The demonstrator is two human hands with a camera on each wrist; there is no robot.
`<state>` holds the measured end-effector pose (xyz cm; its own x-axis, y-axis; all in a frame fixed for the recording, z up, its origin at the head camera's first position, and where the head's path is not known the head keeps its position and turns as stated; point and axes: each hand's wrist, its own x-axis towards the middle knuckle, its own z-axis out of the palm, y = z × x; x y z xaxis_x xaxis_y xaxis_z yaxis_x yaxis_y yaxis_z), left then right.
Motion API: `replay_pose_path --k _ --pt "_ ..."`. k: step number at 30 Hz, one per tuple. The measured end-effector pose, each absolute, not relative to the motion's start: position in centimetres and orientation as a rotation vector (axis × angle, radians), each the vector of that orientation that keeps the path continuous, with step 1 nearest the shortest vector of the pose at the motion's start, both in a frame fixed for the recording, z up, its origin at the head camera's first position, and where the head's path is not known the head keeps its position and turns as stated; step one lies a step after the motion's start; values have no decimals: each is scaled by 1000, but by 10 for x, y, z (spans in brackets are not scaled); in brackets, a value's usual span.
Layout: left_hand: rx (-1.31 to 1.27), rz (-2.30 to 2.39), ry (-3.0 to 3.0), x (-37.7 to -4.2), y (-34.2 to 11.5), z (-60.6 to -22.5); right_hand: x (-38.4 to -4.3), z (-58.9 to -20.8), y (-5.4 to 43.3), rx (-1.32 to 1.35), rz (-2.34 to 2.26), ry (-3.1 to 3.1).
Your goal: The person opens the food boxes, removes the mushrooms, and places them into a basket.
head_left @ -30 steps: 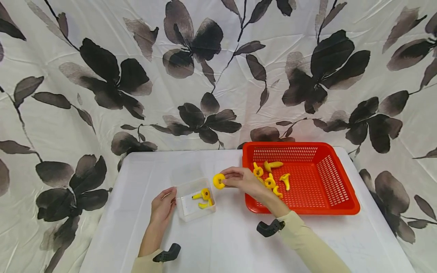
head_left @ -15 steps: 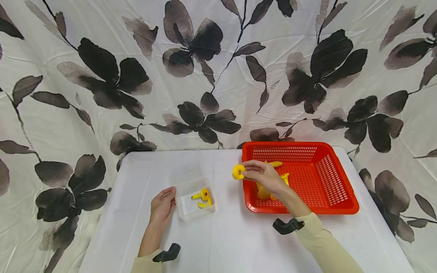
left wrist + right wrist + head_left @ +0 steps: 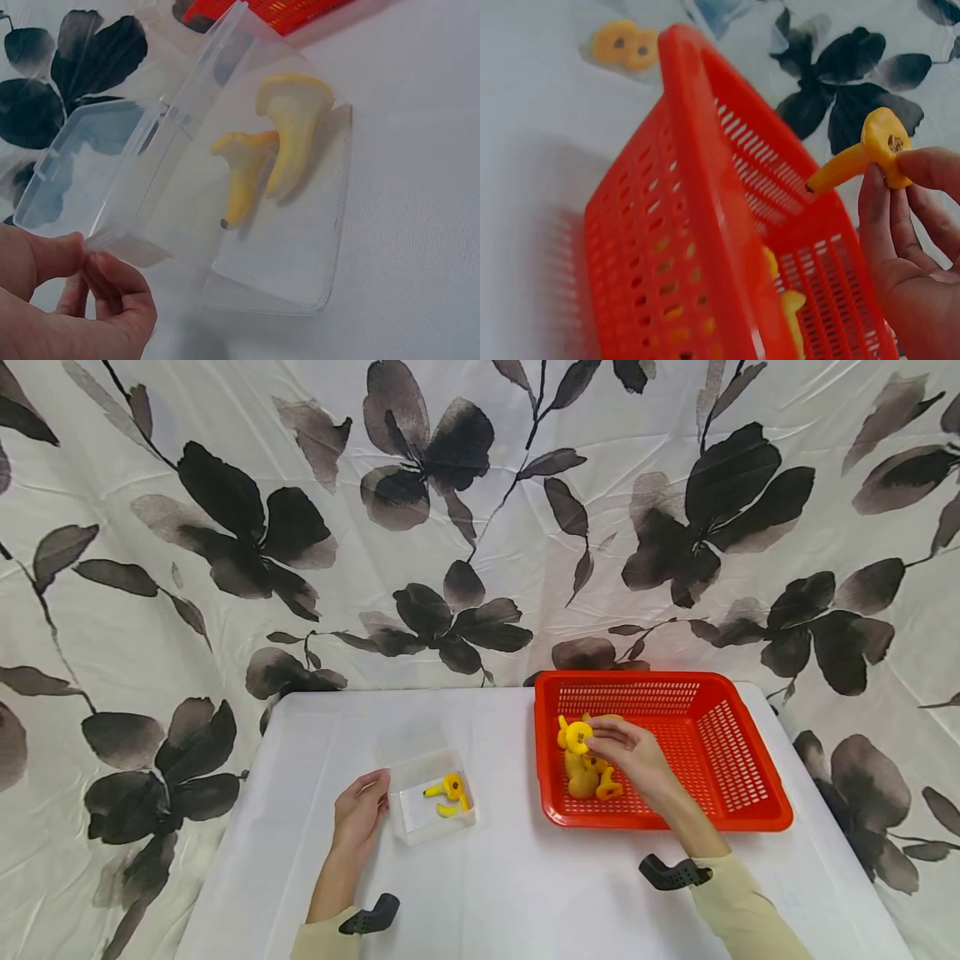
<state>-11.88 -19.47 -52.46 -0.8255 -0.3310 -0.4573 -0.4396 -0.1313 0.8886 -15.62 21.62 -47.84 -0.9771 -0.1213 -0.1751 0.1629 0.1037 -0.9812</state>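
Note:
My left hand (image 3: 358, 814) pinches the near-left corner of a clear plastic box (image 3: 411, 814) between thumb and fingers. Two yellow toy mushrooms lie inside; the left wrist view shows a larger mushroom (image 3: 300, 120) beside a smaller mushroom (image 3: 244, 176). Over the left part of a red perforated basket (image 3: 678, 820), my right hand (image 3: 633, 756) holds another yellow mushroom (image 3: 577, 737) by its cap, with thumb and fingertips. Its stem (image 3: 836, 169) points away from the palm in the right wrist view. Several yellow mushrooms (image 3: 582, 781) lie in the basket below, partly hidden by the hand.
The box's clear lid (image 3: 82, 150) is folded back behind it. Both containers stand on a white-covered table (image 3: 502, 893), the basket to the right of the box. A floral cloth (image 3: 450, 527) hangs behind the table's far edge.
My right hand has moved right with the mushroom, from beside the plastic box to over the red basket. The left hand and the box have stayed in place.

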Motion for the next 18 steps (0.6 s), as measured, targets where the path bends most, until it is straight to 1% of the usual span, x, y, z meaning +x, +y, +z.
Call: replay_pose_path --k 8,18 --pt "-884 2127 2015 -120 -194 -528 -144 -492 244 72 -1916 2294" --pt "-869 2116 2017 -117 -197 -528 -134 -499 274 71 -1597 2542"
